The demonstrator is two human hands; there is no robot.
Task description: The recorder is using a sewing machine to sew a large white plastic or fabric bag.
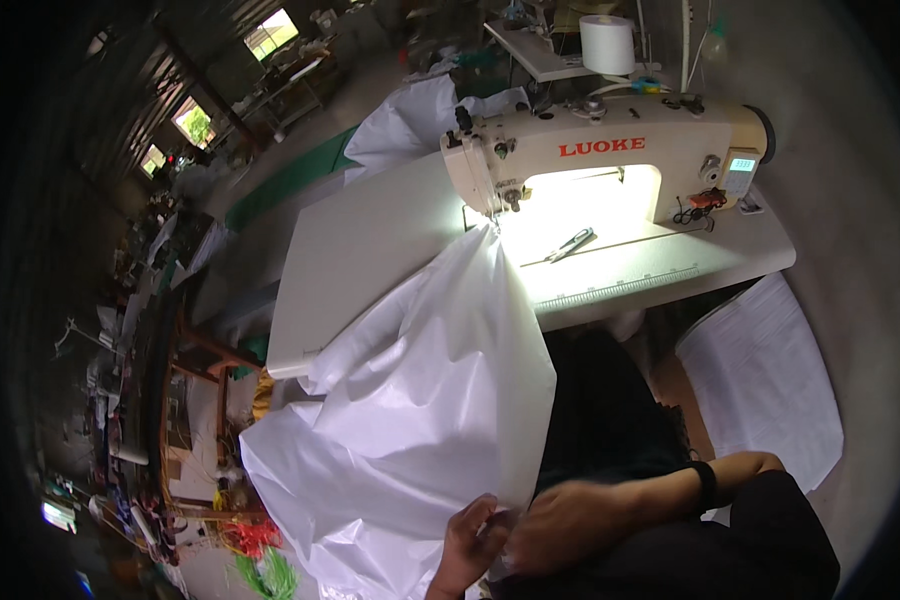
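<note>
Hands (470, 545) (560, 525) pinch white fabric's (420, 400) near edge; far end under needle

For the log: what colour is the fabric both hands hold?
White fabric, plain, clearest in the head view.

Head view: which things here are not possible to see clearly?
- Needle area of the sewing machine: washed out by lamp glare, covered by the white fabric.
- Left hand and right hand: blurred, fingertips buried in fabric.
- Small tool on the table: too small to identify.

Left hand (467, 545) cut off by lower edge.
</note>
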